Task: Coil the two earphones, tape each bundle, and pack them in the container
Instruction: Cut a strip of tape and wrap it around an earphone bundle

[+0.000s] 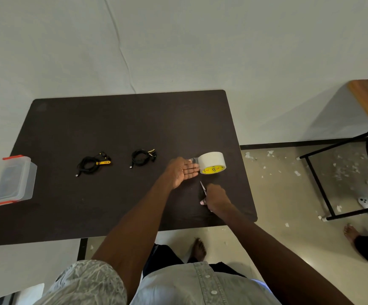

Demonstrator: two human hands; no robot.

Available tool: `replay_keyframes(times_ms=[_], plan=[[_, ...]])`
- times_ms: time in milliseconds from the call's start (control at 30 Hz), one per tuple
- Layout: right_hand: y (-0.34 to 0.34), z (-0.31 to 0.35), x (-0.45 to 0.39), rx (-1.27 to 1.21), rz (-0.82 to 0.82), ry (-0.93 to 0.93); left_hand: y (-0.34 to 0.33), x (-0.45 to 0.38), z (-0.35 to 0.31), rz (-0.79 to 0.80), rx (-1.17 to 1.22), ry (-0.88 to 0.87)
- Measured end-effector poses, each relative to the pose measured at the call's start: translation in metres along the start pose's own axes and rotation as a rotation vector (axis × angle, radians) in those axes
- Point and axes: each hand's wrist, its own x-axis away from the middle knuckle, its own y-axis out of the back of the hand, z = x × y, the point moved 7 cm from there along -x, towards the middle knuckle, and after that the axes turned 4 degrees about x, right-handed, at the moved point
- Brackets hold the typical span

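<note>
Two coiled black earphone bundles are lying on the dark brown tabletop (112, 119): the bundle with a yellow remote piece (91, 164) is sitting toward the left, and the second black bundle (142, 158) is resting to its right, well apart from it. Neither is touching a hand. At the left edge a clear plastic container with red clips (13, 180) is standing, its lid on.

Right of the second bundle, a white roll of adhesive tape with a yellow core label (211, 162) is standing on its edge. The left hand (184, 172) is reaching to it with fingers straight and flat, fingertips touching the roll's side, where a short tab of tape is showing. Just nearer the person, the right hand (215, 198) is curling around the handles of small metal scissors (203, 188), the blades pointing away toward the tape roll.

Off the tabletop, scraps of white paper are littering the floor (288, 194) beside a black metal chair frame (332, 186).
</note>
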Motion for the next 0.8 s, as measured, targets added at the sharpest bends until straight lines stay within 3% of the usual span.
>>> replay_keyframes(times_ms=[100,267,600,800], plan=[[0.000,0.001,-0.002,-0.002,0.003,0.004,0.002,-0.003,0.001,-0.004,-0.001,-0.005],[0.007,0.001,0.001,0.106,-0.149,0.096,0.003,-0.006,0.002,-0.004,0.009,-0.007],[-0.008,0.010,-0.002,-0.057,-0.040,0.104,0.008,-0.009,0.005,-0.003,0.029,-0.009],[0.001,0.009,0.002,0.063,-0.142,0.148,0.010,-0.010,0.006,0.000,0.046,-0.008]])
